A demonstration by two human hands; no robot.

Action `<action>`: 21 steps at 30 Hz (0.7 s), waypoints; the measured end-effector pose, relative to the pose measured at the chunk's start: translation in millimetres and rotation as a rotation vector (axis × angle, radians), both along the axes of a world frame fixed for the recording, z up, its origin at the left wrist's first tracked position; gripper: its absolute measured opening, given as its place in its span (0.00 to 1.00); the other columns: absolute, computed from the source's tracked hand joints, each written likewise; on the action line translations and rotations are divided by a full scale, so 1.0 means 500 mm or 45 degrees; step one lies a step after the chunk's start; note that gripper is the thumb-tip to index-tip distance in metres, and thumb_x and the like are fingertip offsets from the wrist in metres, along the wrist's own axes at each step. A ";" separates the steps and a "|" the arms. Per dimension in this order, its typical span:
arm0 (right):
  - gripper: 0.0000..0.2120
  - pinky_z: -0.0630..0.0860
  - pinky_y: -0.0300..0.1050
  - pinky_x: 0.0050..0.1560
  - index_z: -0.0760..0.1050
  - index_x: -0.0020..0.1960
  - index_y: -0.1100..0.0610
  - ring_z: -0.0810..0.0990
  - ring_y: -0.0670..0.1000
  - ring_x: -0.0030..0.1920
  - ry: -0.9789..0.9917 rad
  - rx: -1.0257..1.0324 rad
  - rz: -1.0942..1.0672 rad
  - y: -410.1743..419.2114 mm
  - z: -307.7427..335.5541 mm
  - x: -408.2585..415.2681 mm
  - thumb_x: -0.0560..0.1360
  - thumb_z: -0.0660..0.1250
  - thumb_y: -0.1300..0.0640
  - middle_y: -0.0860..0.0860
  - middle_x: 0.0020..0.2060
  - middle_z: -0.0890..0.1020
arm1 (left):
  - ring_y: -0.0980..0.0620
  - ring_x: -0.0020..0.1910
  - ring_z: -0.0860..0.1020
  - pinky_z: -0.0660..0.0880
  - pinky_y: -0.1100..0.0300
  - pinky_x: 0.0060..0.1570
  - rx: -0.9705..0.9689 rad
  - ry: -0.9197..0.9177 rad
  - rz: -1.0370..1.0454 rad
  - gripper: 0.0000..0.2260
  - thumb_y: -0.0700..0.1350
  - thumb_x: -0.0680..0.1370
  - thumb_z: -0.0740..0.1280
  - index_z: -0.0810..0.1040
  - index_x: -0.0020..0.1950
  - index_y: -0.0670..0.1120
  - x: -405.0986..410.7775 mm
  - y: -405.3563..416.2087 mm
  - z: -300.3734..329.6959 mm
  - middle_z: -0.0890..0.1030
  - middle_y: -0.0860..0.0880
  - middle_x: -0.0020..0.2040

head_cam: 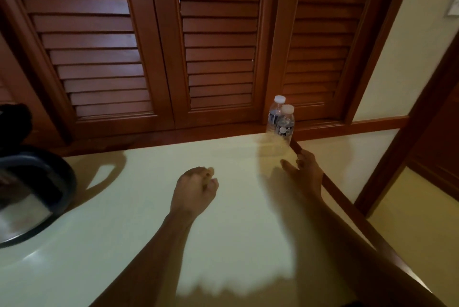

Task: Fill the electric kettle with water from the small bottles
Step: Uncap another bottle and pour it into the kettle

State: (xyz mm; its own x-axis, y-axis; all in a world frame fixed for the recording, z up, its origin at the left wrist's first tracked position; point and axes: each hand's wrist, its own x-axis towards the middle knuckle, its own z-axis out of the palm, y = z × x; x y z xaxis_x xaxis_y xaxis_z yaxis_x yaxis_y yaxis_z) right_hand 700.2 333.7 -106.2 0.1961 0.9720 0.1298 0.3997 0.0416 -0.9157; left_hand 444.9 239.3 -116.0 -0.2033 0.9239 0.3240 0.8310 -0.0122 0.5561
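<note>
Two small clear water bottles with white caps stand together at the far right corner of the pale counter: the front bottle and the back bottle. Both look capped. The electric kettle, steel with a black handle, sits at the left edge, partly cut off. My right hand is stretched toward the bottles with fingers apart, a short way below them and holding nothing. My left hand hovers over the middle of the counter with fingers loosely curled, empty.
The pale counter has a wooden edge along its right side. Brown louvred shutters rise directly behind it. A cream wall and a wooden door frame lie to the right.
</note>
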 end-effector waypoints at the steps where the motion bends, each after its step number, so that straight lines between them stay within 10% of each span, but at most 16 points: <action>1: 0.28 0.75 0.52 0.58 0.67 0.68 0.57 0.77 0.55 0.57 -0.021 -0.008 0.053 -0.031 0.003 -0.009 0.72 0.73 0.52 0.57 0.62 0.76 | 0.47 0.55 0.82 0.75 0.59 0.57 0.012 -0.032 -0.014 0.11 0.45 0.77 0.65 0.83 0.53 0.42 0.000 -0.016 0.002 0.85 0.46 0.56; 7: 0.12 0.73 0.48 0.58 0.79 0.53 0.62 0.78 0.55 0.55 -0.694 0.195 0.483 -0.209 0.023 -0.118 0.77 0.65 0.54 0.55 0.54 0.81 | 0.50 0.43 0.82 0.78 0.58 0.55 -0.126 -0.287 -0.246 0.05 0.43 0.76 0.71 0.82 0.48 0.52 -0.071 -0.177 -0.012 0.84 0.57 0.51; 11: 0.25 0.72 0.48 0.55 0.80 0.43 0.57 0.75 0.53 0.56 -1.057 0.316 0.753 -0.307 0.002 -0.264 0.72 0.49 0.44 0.52 0.48 0.81 | 0.44 0.50 0.81 0.78 0.53 0.57 -0.258 -0.416 -0.300 0.04 0.47 0.75 0.73 0.83 0.44 0.57 -0.181 -0.314 -0.007 0.83 0.61 0.50; 21: 0.14 0.57 0.33 0.63 0.79 0.57 0.59 0.71 0.51 0.66 -0.759 0.412 1.141 -0.564 -0.016 -0.676 0.73 0.69 0.55 0.53 0.62 0.78 | 0.52 0.41 0.83 0.80 0.53 0.47 -0.153 -0.337 0.018 0.05 0.51 0.73 0.68 0.84 0.44 0.55 -0.492 -0.641 0.005 0.85 0.53 0.43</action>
State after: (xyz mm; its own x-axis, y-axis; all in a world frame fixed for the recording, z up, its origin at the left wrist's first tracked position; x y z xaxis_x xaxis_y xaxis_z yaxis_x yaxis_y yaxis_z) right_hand 362.3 51.5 -114.2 -0.7345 0.6342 0.2412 0.4766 0.7353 -0.4819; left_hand 199.1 -81.3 -113.6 -0.2795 0.9490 0.1461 0.6565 0.0778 0.7503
